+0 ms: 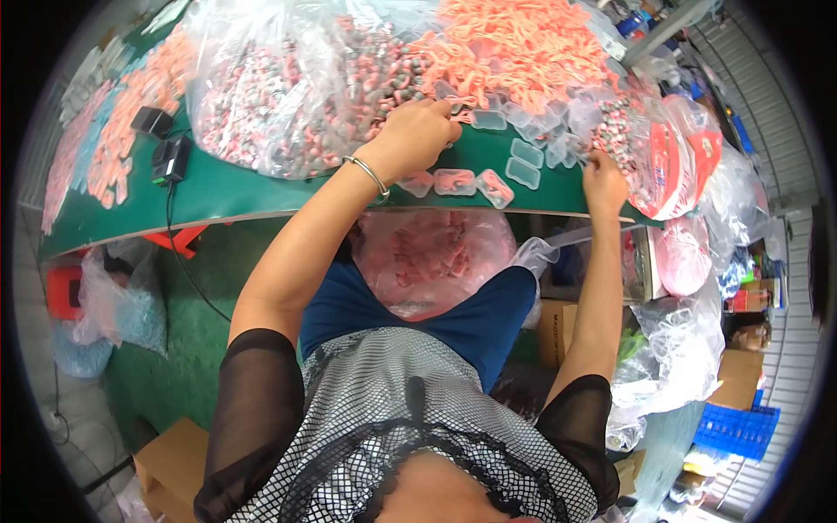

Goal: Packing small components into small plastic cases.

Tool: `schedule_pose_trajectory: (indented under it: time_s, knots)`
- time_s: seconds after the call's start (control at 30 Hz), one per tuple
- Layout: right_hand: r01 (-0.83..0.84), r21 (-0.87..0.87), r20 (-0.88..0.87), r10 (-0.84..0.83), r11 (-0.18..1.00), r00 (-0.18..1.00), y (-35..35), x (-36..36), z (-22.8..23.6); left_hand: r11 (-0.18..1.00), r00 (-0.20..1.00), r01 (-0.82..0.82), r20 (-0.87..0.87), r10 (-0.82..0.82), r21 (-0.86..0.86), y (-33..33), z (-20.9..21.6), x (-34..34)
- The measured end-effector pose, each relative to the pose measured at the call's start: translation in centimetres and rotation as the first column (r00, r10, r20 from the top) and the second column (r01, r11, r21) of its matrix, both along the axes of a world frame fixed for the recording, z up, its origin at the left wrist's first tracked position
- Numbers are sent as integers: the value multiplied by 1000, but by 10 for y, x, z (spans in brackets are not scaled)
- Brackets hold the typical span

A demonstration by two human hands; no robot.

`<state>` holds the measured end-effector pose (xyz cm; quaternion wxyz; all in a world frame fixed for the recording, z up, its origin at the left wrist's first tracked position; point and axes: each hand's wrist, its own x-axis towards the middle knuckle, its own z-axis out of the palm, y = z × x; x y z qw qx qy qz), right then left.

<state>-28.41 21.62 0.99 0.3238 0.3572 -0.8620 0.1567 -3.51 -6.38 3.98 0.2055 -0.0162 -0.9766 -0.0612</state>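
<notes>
My left hand (415, 138), a metal bracelet on its wrist, reaches across the green table beside a big clear bag (270, 113) of small pink-and-grey pieces. Its fingers are curled at the edge of a pile of orange cords (523, 52); what they grip is hidden. On the right, my right hand (605, 185) is closed by a heap of small clear plastic boxes (567, 150); its fingertips are too small to read. Between the hands lies an open empty clear box (524, 164). Filled boxes (455, 182) with pink-orange contents line the near edge.
Orange and pink strips (139, 122) cover the table's left end, near two black devices (170, 159) with a cable. A red-and-white bag (676, 157) of pieces stands on the right. A clear bag (436, 261) of pink items hangs below the table edge, by my knees.
</notes>
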Motion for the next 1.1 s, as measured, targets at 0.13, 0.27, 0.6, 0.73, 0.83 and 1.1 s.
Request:
schedule_pose_trajectory:
  time_s: [0.13,0.27,0.6,0.73,0.83,1.1]
  knots:
    - [-29,-86,34,32,996,999,-6,2,-12,1000,991,-11,137,7,23,6,-10,-9]
    - [45,-105,206,-22,993,978,-6,3,-7,995,986,13,162,-29,101,7,-10,-9]
    - [325,125,239,-346,937,907,-31,-1,6,919,996,0,85,-37,394,17,-26,-28]
    - [342,109,260,-359,933,896,-38,-4,7,831,995,91,-92,-48,548,29,-19,-39]
    - [281,-95,359,-231,955,904,-30,3,14,784,989,147,-108,-102,603,44,-17,-55]
    - [98,-193,207,-57,976,977,-11,10,-10,722,991,88,9,-130,687,70,-24,-81]
